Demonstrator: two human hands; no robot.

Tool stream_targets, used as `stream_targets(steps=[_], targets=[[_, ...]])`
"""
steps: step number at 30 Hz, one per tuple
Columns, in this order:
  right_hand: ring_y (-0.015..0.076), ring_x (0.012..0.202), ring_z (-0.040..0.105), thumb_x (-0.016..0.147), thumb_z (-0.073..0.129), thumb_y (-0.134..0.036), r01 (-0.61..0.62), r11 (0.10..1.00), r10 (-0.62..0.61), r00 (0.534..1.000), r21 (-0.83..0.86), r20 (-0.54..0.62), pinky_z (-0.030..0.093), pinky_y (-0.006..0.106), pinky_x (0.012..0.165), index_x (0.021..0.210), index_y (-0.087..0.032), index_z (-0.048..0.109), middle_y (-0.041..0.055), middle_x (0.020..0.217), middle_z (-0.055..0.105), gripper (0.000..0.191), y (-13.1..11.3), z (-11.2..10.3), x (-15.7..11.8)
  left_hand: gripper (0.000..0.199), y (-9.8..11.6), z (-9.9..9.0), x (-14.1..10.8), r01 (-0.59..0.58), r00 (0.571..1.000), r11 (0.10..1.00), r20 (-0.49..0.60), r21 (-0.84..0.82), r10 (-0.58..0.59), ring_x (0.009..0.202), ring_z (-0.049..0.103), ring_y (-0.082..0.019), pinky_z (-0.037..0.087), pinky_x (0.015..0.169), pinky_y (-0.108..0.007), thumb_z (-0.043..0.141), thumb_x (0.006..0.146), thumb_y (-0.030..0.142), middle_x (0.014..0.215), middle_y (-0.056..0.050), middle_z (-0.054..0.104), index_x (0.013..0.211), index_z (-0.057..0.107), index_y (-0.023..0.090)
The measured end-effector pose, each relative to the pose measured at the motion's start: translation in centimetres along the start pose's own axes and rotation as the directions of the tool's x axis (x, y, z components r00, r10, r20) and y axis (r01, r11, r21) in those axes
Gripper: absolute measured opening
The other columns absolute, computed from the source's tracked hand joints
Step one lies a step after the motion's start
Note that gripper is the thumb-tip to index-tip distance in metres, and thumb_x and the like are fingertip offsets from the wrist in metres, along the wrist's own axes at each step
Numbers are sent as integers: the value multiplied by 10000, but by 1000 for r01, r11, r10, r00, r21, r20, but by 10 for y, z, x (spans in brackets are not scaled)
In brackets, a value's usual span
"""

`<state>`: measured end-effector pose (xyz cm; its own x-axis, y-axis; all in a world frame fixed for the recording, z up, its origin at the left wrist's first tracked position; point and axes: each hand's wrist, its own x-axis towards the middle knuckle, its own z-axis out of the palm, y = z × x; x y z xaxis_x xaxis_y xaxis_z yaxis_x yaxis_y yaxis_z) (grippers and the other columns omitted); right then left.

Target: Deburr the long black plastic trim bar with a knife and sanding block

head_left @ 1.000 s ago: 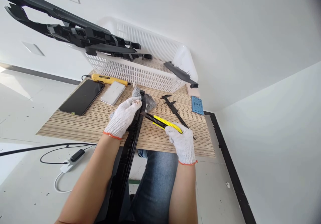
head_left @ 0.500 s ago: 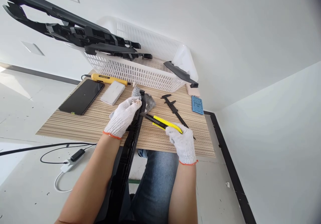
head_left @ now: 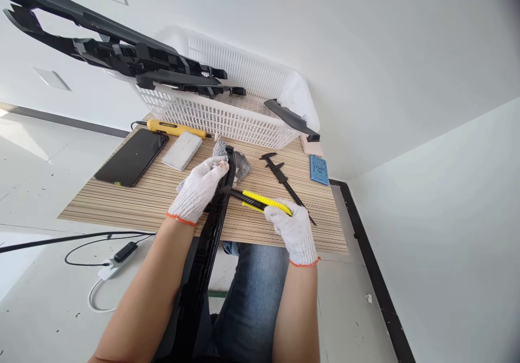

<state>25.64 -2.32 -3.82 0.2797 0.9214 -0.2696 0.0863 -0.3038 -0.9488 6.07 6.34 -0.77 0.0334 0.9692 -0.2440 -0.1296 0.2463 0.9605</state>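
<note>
A white wall [head_left: 385, 70] backs a wood-grain table [head_left: 122, 203]; at its far side a white basket [head_left: 227, 127] carries dark molded parts [head_left: 150, 62]. The long black strip [head_left: 209, 238] runs from mid-table over the near edge toward the person's lap, its far end in front of a gray cloth [head_left: 242, 166]. It appears to be thin plastic: probably light and stiff, slightly springy along its length, smooth under knit gloves, and best held near its far end with the long tail supported. The hands are apart: the left hand [head_left: 202, 181] pinches the strip near that end, while the right hand [head_left: 293, 227] is wrapped around the handle of a yellow knife [head_left: 260, 201]. Compared with half a second earlier, the knife has shifted slightly left and nearer, its blurred blade now crossing the strip; the left hand's hold is essentially unchanged.
</note>
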Motion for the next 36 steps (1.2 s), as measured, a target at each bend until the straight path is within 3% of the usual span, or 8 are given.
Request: stream_targets(steps=[8,12,20,23,27,30,34,36], targets=[[89,459,401,635,855,-459,22,1000,-21,998,-22,59,334,223,412,897,-149,797,-32,550,561,410,0,-1,-1,320,4,1,-3,37,999,999,-7,-25,-37,707,702,-228,557,626,-328,813,711,419,693,-17,706,909,680,206],[94,454,399,669,816,-480,40,999,-40,994,-8,-97,331,229,406,889,-143,795,-26,544,555,402,0,0,-2,269,6,2,-5,40,999,999,-13,-26,-41,673,681,-198,554,638,-313,791,744,370,686,-8,694,915,678,196],[87,450,380,664,816,-479,18,999,-16,998,28,-68,315,222,401,889,-139,787,-39,530,529,409,0,0,-1,120,9,4,-5,62,998,998,-27,-12,-62,566,632,-125,553,625,-240,662,856,226,604,36,635,957,684,165],[84,456,384,612,859,-441,3,1000,-3,998,13,62,323,222,408,887,-141,789,-37,545,546,413,1,-1,0,146,8,4,-4,73,997,997,-23,-11,-74,565,655,-139,573,628,-256,658,865,247,628,29,657,983,680,164],[86,453,383,674,811,-482,24,1000,-23,998,17,-62,320,221,404,890,-144,788,-37,537,539,402,1,-1,0,221,6,2,-2,37,999,999,-23,27,-36,630,694,-163,580,631,-252,724,820,295,682,4,702,995,702,161],[83,455,391,637,849,-446,7,1000,-7,996,0,88,332,219,413,897,-141,788,-41,542,546,406,1,-2,0,258,3,0,-1,46,999,998,-18,39,-46,650,710,-175,591,623,-258,700,836,317,708,-5,713,1039,699,158],[79,450,381,687,811,-481,29,999,-28,998,22,-51,309,217,402,849,-139,770,-37,546,539,380,3,-3,0,177,2,0,1,9,999,997,-42,75,-6,614,683,-150,555,578,-218,672,853,278,669,11,685,987,697,166],[77,443,367,678,816,-458,12,1000,-12,1000,16,23,298,219,397,833,-137,763,-42,532,526,360,5,-4,1,123,3,1,0,32,999,999,-31,30,-31,589,662,-130,553,591,-213,637,883,246,670,14,689,965,684,167]])
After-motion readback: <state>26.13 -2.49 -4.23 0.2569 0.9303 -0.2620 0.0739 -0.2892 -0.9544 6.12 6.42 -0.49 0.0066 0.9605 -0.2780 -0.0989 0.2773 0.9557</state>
